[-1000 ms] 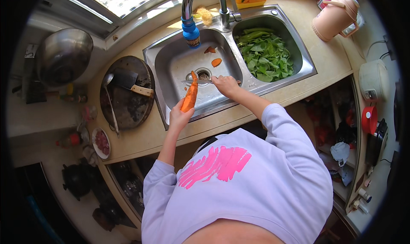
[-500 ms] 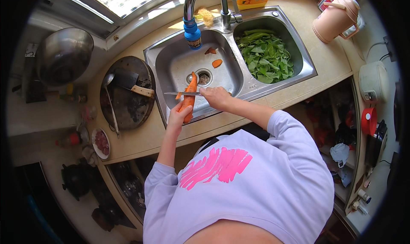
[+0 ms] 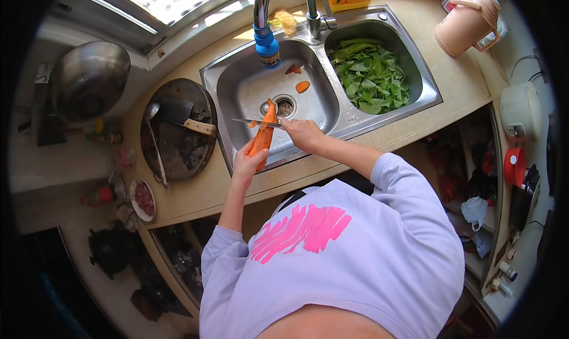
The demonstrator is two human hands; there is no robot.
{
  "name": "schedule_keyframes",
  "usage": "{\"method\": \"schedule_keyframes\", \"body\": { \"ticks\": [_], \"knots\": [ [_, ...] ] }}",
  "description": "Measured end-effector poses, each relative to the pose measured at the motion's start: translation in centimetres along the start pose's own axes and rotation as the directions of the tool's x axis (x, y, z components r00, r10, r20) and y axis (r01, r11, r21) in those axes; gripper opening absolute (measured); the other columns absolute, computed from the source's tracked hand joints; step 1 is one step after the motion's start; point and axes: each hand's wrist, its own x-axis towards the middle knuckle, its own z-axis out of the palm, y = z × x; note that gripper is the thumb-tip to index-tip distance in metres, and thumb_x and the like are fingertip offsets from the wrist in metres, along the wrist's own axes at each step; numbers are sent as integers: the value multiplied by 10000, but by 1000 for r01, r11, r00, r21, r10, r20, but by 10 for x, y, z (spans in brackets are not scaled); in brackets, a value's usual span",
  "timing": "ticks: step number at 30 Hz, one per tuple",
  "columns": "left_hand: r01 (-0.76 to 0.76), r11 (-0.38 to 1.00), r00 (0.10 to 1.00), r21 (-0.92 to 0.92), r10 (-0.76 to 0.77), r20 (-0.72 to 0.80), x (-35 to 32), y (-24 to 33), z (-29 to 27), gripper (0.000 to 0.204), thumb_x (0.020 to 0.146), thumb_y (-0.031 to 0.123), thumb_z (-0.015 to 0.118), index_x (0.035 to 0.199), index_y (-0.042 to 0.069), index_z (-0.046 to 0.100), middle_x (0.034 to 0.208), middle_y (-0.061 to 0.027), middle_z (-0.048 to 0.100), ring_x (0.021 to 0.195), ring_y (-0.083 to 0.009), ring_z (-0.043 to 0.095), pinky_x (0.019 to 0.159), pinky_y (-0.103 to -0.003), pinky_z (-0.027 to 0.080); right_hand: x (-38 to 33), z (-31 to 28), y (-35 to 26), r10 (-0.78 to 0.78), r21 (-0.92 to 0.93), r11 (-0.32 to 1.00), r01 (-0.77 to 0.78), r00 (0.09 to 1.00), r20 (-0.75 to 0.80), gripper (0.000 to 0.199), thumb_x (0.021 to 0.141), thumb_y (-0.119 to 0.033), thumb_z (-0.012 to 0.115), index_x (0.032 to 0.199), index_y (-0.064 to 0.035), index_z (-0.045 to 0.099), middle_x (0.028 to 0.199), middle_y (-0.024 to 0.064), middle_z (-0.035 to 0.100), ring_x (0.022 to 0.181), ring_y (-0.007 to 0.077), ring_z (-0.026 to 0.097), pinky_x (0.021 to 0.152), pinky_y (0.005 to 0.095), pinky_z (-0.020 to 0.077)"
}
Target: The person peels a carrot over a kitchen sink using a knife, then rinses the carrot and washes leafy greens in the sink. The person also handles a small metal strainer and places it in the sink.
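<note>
Near the worktop's front edge, the carrot is gripped by the left hand, the knife by the right hand; paring seems underway, blade contact unclear; steady pressure is needed.

carrot: orange; leaves: green; nozzle: blue; shirt: lavender, pink-streaked
</note>
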Motion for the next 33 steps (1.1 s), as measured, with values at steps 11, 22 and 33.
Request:
{"method": "schedule_keyframes", "body": {
  "ticks": [11,22,33],
  "knots": [
    [59,993,995,-100,-51,85,3,-8,-17,452,834,192,623,1231,15,499,898,-49,577,751,-122,577,634,-272,508,11,-9,28,149,17,989,-148,989,-25,207,779,-21,473,984,-19,444,748,195,636,726,370,637,608,482,495],
    [300,847,952,-438,-235,197,-1,-15,-22,405,849,277,588,1140,22,468,890,-134,568,691,-198,576,583,-299,510,19,17,81,318,-98,940,-326,944,-93,116,831,-70,446,940,-36,464,726,181,637,699,358,640,584,465,500],
    [486,361,874,-796,-171,456,-1,-14,-12,593,868,328,539,1351,53,334,932,-128,522,729,-172,503,653,-276,455,10,3,7,40,-23,999,-43,990,-136,145,818,-70,467,954,-23,452,668,146,613,688,353,639,604,454,515]
  ]
}}
